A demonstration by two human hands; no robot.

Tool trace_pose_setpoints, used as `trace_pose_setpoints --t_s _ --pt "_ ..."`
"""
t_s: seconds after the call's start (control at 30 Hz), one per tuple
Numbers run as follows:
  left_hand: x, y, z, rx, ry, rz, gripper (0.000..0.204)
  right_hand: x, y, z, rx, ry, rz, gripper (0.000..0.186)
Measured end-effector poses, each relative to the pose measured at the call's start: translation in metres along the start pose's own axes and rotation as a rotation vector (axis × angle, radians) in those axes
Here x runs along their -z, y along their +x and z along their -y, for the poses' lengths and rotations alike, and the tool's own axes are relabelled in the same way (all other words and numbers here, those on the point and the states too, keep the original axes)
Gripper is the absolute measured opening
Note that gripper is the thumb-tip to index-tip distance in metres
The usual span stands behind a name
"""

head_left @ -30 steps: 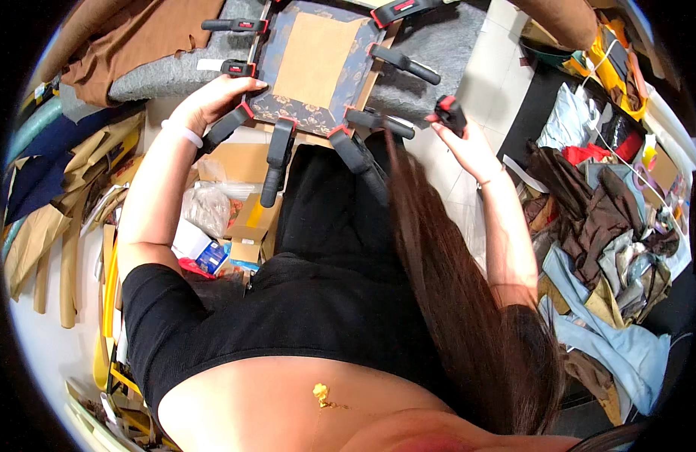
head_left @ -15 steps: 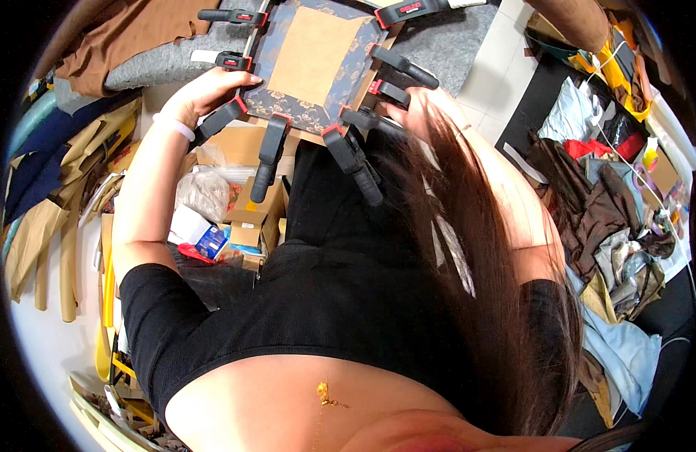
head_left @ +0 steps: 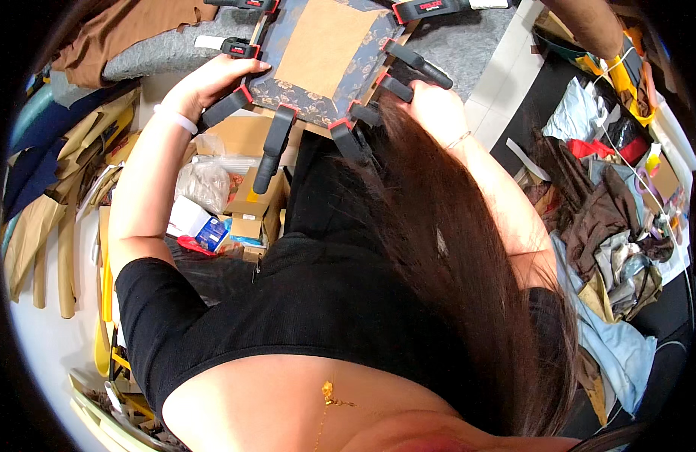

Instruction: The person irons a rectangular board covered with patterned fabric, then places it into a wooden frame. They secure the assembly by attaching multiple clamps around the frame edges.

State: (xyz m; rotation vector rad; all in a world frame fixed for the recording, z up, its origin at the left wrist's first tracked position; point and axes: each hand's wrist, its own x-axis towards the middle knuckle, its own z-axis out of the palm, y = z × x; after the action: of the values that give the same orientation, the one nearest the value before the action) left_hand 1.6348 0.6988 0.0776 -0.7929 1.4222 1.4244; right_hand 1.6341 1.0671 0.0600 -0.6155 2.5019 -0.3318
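A flat board (head_left: pixel 284 94) covered in blue-grey patterned fabric, with a tan rectangle (head_left: pixel 325 45) in its middle, lies at the top of the view. Several black clamps with red pads grip its edges, among them a near-edge clamp (head_left: pixel 275 147) and a right-side clamp (head_left: pixel 419 64). My left hand (head_left: pixel 212 83) holds the board's left edge between two clamps, one finger stretched onto its face. At the right edge, my right hand (head_left: pixel 436 109) is closed around the end of a clamp (head_left: pixel 395 87); long dark hair hides part of its fingers.
Grey felt (head_left: pixel 167 64) and brown leather (head_left: pixel 129 34) lie at the far left. Below the board stands an open cardboard box (head_left: pixel 250 200) beside plastic bags. Rolled tan material (head_left: pixel 31 252) is at left; heaped fabric scraps (head_left: pixel 608 211) and another person's arm (head_left: pixel 589 26) are at right.
The board and its clamps have shifted slightly up and to the right in view. My right hand has moved a little right, and the hair has swung left over the near-right clamps.
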Motion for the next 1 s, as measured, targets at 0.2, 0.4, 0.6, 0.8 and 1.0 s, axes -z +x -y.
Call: trace_pose_setpoints --t_s 0.2,0.4,0.6,0.8,1.0 --pt "0.001 0.001 -0.003 0.000 0.010 0.008 0.040 -0.004 -0.001 0.006 0.015 0.011 0.012 0.027" --pt "0.002 0.000 0.000 -0.023 -0.003 0.029 0.039 0.000 -0.001 0.006 0.017 0.007 0.072 0.028" --pt "0.009 0.009 0.010 -0.039 0.005 0.035 0.039 0.007 0.002 0.010 -0.026 0.043 0.148 0.029" --pt "0.007 0.009 0.012 -0.050 -0.023 0.012 0.041 0.006 0.001 0.014 -0.017 0.043 0.124 0.026" --pt "0.009 0.010 0.012 -0.060 0.000 0.015 0.040 0.002 0.003 0.019 -0.023 0.050 0.088 0.026"
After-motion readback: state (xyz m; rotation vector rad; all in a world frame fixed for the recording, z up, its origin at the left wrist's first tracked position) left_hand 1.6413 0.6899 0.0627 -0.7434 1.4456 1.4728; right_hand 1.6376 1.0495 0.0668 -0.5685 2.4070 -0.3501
